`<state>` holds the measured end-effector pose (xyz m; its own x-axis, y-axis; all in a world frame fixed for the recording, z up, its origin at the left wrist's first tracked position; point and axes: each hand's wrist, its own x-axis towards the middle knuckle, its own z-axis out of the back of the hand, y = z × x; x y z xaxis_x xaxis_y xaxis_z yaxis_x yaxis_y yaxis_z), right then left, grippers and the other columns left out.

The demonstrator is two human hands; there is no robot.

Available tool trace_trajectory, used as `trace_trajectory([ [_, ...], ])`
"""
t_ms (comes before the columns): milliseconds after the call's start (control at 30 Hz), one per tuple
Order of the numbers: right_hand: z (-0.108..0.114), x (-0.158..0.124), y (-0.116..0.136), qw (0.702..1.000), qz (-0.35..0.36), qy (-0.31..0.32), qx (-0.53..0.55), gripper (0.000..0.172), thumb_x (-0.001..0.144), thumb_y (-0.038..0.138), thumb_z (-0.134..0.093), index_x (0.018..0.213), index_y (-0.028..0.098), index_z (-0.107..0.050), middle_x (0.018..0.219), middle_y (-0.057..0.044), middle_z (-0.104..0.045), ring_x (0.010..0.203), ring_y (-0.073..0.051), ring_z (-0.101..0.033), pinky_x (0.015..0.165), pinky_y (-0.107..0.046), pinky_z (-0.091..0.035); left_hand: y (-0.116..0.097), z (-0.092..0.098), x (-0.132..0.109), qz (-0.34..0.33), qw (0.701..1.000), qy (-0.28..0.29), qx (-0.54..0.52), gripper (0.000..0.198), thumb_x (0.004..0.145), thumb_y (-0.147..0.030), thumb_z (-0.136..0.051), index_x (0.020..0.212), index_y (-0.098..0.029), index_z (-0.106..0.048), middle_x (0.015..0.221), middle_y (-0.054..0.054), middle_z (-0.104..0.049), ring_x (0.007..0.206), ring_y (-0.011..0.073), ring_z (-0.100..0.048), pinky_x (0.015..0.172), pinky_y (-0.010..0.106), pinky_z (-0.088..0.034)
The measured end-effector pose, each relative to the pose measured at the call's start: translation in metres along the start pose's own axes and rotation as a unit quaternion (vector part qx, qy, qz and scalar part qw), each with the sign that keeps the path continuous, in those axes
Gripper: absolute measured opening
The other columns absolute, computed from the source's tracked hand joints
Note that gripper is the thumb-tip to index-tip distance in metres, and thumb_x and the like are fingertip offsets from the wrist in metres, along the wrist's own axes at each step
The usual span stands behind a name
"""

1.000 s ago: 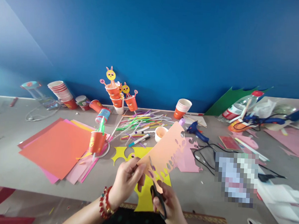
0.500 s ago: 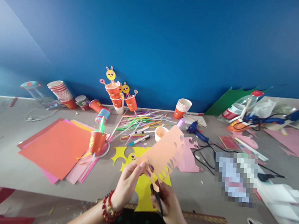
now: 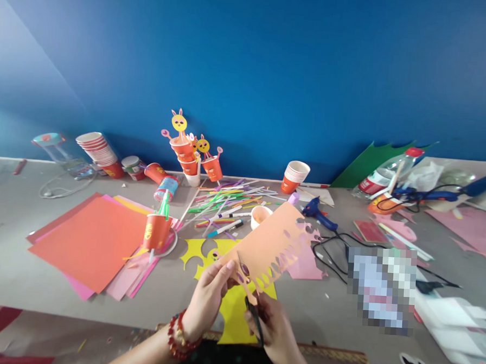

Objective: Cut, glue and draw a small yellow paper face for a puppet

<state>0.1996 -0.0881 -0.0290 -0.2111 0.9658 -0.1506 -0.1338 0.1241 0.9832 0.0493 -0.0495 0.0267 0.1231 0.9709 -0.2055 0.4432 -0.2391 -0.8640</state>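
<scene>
Pinched by its lower left corner, a sheet of peach paper [image 3: 260, 240] is in my left hand [image 3: 211, 289], which has red bead bracelets at the wrist. Several oval notches run along the sheet's right edge, and small dark oval marks show near my fingers. My right hand [image 3: 272, 319] is closed around black-handled scissors [image 3: 254, 318], whose blades reach into the paper's lower edge beside my left fingertips. A cut yellow sheet [image 3: 239, 317] lies on the table under both hands. Behind the peach sheet is a cut pink sheet [image 3: 304, 264].
Left lie stacked coloured sheets [image 3: 89, 239] and an orange cup with green strips [image 3: 157, 232]. Ahead are loose paper strips [image 3: 229, 197], decorated cups [image 3: 181, 149] and a white bowl [image 3: 261, 215]. A blue glue gun [image 3: 318, 212] and black cable [image 3: 324, 257] are on the right.
The peach sheet has tilted slightly down and its notched edge has shifted right. The scissors have moved a little at the paper's lower edge; both hands keep their hold.
</scene>
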Motion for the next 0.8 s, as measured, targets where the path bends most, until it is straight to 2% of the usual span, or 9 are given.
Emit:
trace_trajectory([
  [100,0.004,0.002,0.003,1.000,-0.004,0.014,-0.004,0.049,0.076,0.062,-0.067,0.067,0.023,-0.039,0.056,0.006,-0.039,0.051,-0.010,-0.037,0.049,-0.023,-0.029,0.000,0.002,0.002,0.003,1.000,-0.005,0.010,0.039,0.083,-0.053,-0.071,0.088,-0.015,-0.076,0.079,0.006,-0.075,0.069,0.0157,-0.066,0.073,0.025,-0.054],
  [200,0.008,0.002,0.006,1.000,0.007,0.019,0.003,0.050,0.075,0.061,-0.070,0.067,0.023,-0.040,0.057,0.007,-0.038,0.052,-0.010,-0.036,0.050,-0.022,-0.028,0.003,0.006,0.006,-0.007,1.000,0.002,0.021,0.038,0.083,-0.054,-0.071,0.083,-0.016,-0.075,0.082,0.006,-0.075,0.077,0.0177,-0.067,0.081,0.028,-0.054],
  [367,0.010,-0.002,0.007,1.000,-0.002,0.015,0.010,0.052,0.073,0.061,-0.074,0.067,0.022,-0.041,0.062,0.006,-0.040,0.056,-0.011,-0.038,0.051,-0.022,-0.033,0.005,0.012,0.009,-0.018,0.997,0.005,0.079,0.041,0.083,-0.056,-0.069,0.078,-0.016,-0.071,0.080,0.006,-0.072,0.081,0.0199,-0.065,0.083,0.030,-0.051],
  [467,0.012,-0.003,0.010,1.000,-0.013,0.014,-0.002,0.054,0.072,0.063,-0.074,0.065,0.022,-0.040,0.062,0.006,-0.039,0.056,-0.011,-0.038,0.051,-0.022,-0.034,-0.001,0.015,0.010,-0.086,0.984,0.022,0.157,0.040,0.090,-0.052,-0.062,0.074,-0.016,-0.070,0.082,0.006,-0.068,0.084,0.0196,-0.062,0.084,0.029,-0.049],
  [567,0.015,-0.004,0.015,0.999,-0.016,0.033,-0.014,0.054,0.074,0.066,-0.070,0.064,0.022,-0.040,0.061,0.005,-0.039,0.056,-0.012,-0.039,0.051,-0.023,-0.034,-0.005,0.020,0.012,-0.141,0.962,0.021,0.232,0.040,0.093,-0.047,-0.060,0.069,-0.016,-0.068,0.076,0.005,-0.063,0.076,0.0170,-0.058,0.075,0.025,-0.047],
  [667,0.018,-0.006,0.021,0.998,-0.023,0.062,0.002,0.056,0.076,0.071,-0.065,0.066,0.022,-0.040,0.059,0.005,-0.042,0.055,-0.011,-0.039,0.050,-0.023,-0.032,-0.006,0.023,0.012,-0.130,0.967,0.021,0.219,0.036,0.093,-0.047,-0.061,0.075,-0.016,-0.068,0.071,0.002,-0.061,0.066,0.0149,-0.057,0.065,0.024,-0.046],
  [800,0.018,-0.009,0.026,0.994,-0.042,0.095,0.044,0.059,0.076,0.077,-0.062,0.070,0.021,-0.044,0.059,0.006,-0.043,0.053,-0.010,-0.039,0.050,-0.022,-0.031,-0.005,0.023,0.011,-0.130,0.975,0.000,0.183,0.035,0.092,-0.046,-0.062,0.074,-0.016,-0.067,0.072,0.003,-0.064,0.068,0.0152,-0.059,0.067,0.024,-0.048],
])
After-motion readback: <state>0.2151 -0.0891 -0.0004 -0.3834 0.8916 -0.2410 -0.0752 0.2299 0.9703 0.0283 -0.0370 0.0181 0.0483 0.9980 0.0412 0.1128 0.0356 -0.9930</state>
